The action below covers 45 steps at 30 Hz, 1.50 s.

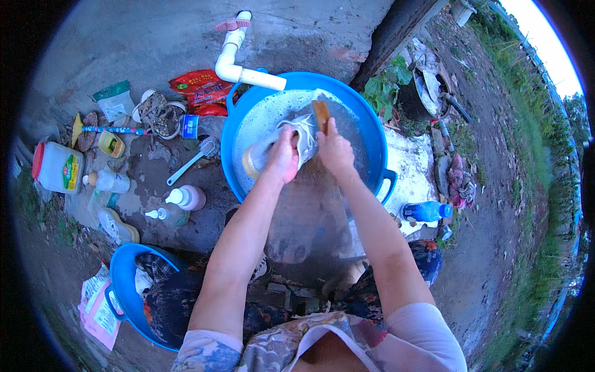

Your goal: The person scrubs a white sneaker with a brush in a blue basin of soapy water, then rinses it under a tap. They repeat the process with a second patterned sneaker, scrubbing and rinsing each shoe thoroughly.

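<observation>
Shoe point(263, 151), one, white mesh, laced: within the rim of the blue tub point(379, 133), over sudsy water; whether its underside dips in cannot be told.

Left hand point(283, 159), one: fingers bent and closed on the shoe's middle. Shoe shows to both sides of them, the cream-soled end to the left, the opening and loose laces point(305, 128) to the right.

Right hand point(335, 150), one: fingers curled tight about the near end of a wooden brush point(321, 114), its far end standing clear beyond them. Shoe lies just left of these fingers; contact between brush and shoe cannot be told.

Above tub: white tap pipe point(233, 62), with pink handle, its spout over the rim.

Left of tub: red bag point(201, 88); long-handled scrubber point(191, 162); pump bottle point(187, 198); second shoe point(118, 225), white; red-lidded jug point(60, 167).

Lower left: smaller blue tub point(127, 278), cloth inside.

Right of tub: blue bottle point(425, 211), lying on its side.
</observation>
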Tool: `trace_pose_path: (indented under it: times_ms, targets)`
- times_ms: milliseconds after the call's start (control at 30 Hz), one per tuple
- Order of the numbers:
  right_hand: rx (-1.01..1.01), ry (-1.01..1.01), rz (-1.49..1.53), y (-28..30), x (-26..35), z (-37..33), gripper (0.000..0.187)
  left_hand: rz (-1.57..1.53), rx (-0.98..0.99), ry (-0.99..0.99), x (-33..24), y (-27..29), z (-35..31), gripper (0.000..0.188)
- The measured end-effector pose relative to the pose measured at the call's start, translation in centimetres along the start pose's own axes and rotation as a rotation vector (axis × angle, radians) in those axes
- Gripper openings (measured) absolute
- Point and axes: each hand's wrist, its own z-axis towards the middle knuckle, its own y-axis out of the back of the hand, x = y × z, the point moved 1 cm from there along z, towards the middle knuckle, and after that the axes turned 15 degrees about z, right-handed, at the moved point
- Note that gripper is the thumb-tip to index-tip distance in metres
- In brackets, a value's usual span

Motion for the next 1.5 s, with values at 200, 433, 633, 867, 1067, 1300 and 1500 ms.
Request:
trace_pose_path:
  times_ms: [200, 433, 633, 867, 1067, 1300, 1500]
  targets:
    - [0.155, 0.15, 0.23, 0.4, 1.0, -5.4, 0.05, -0.143, 0.117, 0.004, -2.4, 0.8, 1.0, 0.059]
    - [0.105, -0.315, 0.671, 5.8, -4.2, -2.9, 0.051, 0.592, -0.167, -0.038, -2.3, -0.4, 1.7, 0.032]
    - [0.246, -0.455, 0.628, 4.4, -4.9, -5.5, 0.036, 1.694, 0.164, 0.084, -10.3, -1.1, -3.3, 0.038]
    - [0.217, -0.48, 0.585, 0.7, -6.0, -4.0, 0.052, 2.288, -0.048, -0.591, -9.9, 0.8, -1.6, 0.05]
    - [0.299, -0.126, 0.408, 8.7, -0.7, -2.7, 0.056, 1.959, -0.076, -0.57, -5.2, 5.4, 3.5, 0.031]
    - [0.48, -0.199, 0.352, 17.4, -5.6, -0.1, 0.059, 2.034, -0.261, -0.54, -5.2, 4.0, -0.8, 0.038]
    - [0.406, -0.025, 0.081, 16.3, -8.8, 0.3, 0.055, 2.332, 0.007, -0.567, -2.7, 3.6, 2.0, 0.023]
